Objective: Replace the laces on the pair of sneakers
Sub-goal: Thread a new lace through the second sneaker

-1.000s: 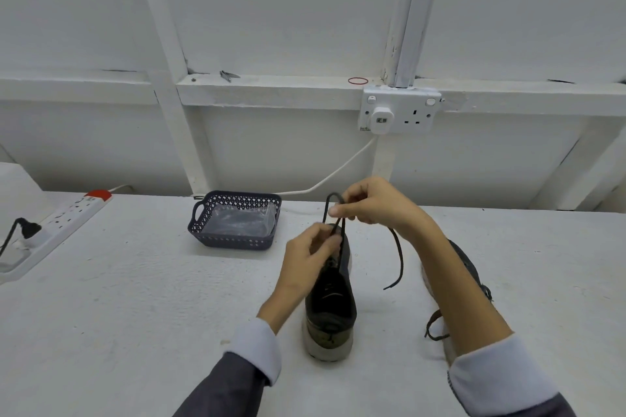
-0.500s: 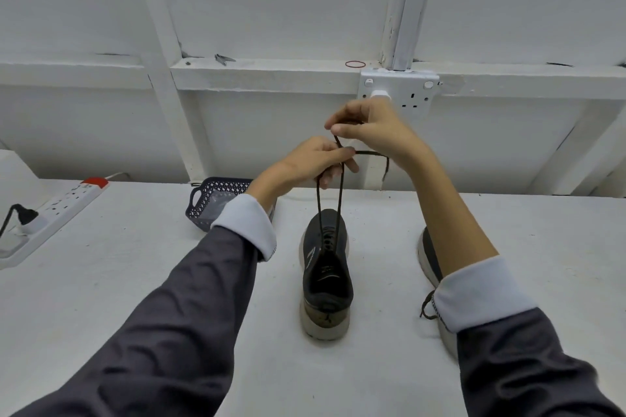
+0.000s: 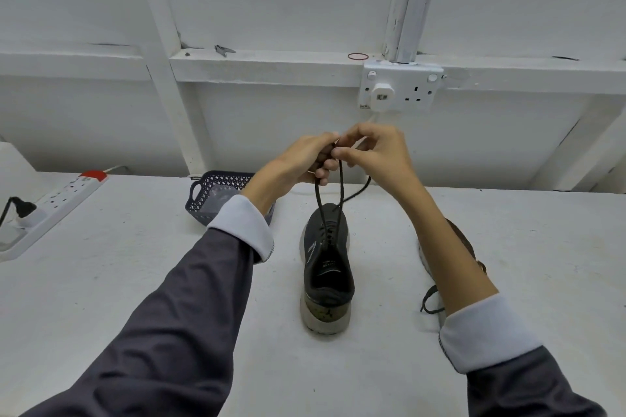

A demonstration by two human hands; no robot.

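Note:
A black sneaker (image 3: pixel 327 267) with a pale sole stands upright in the middle of the white table, heel toward me. Its black lace (image 3: pixel 339 189) runs up from the eyelets in two taut strands to my hands. My left hand (image 3: pixel 305 159) grips the lace ends with curled fingers. My right hand (image 3: pixel 376 152) pinches the lace right beside it, and a loose end trails off below that hand. The second sneaker (image 3: pixel 457 247) lies behind my right forearm, mostly hidden, with a dark lace end (image 3: pixel 428 301) showing.
A dark perforated basket (image 3: pixel 210 193) with clear plastic inside sits behind my left wrist. A white power strip (image 3: pixel 61 200) lies at the far left. A wall socket (image 3: pixel 399 88) with a plug is mounted on the back ledge. The white table (image 3: pixel 135 264) spreads all around.
Both hands rose with the lace from the shoe, then came down slightly and closed together, pulling the strands taut above the sneaker.

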